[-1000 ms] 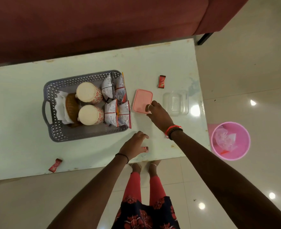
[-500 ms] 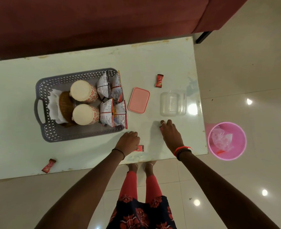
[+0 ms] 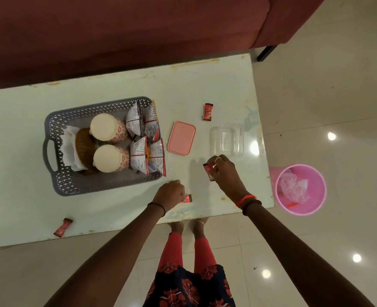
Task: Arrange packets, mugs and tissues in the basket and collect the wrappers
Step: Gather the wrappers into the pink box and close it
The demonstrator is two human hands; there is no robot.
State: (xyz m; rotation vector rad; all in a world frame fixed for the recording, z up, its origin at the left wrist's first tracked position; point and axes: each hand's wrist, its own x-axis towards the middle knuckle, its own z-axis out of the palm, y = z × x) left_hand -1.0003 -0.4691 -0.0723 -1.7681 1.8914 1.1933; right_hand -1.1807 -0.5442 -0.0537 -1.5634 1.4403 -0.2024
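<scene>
A grey basket (image 3: 72,187) on the table holds two mugs (image 3: 107,129) (image 3: 111,157), white tissues (image 3: 69,149) at its left and several snack packets (image 3: 146,138) at its right. My right hand (image 3: 226,173) is shut on a red wrapper (image 3: 209,171), lifted just in front of a clear plastic box (image 3: 227,140). Near the table's front edge, my left hand (image 3: 169,194) is closed on another red wrapper (image 3: 187,198). One red wrapper (image 3: 208,111) lies behind the pink lid (image 3: 181,138), and another wrapper (image 3: 63,227) lies at the front left edge.
A pink bin (image 3: 301,189) with a plastic bag inside stands on the floor right of the table (image 3: 16,196). A dark red sofa (image 3: 116,29) runs along the table's far side. My feet show under the front edge.
My right hand left the pink lid, came down to the table in front of the clear box and picked up a red wrapper. My left hand closed on its wrapper.
</scene>
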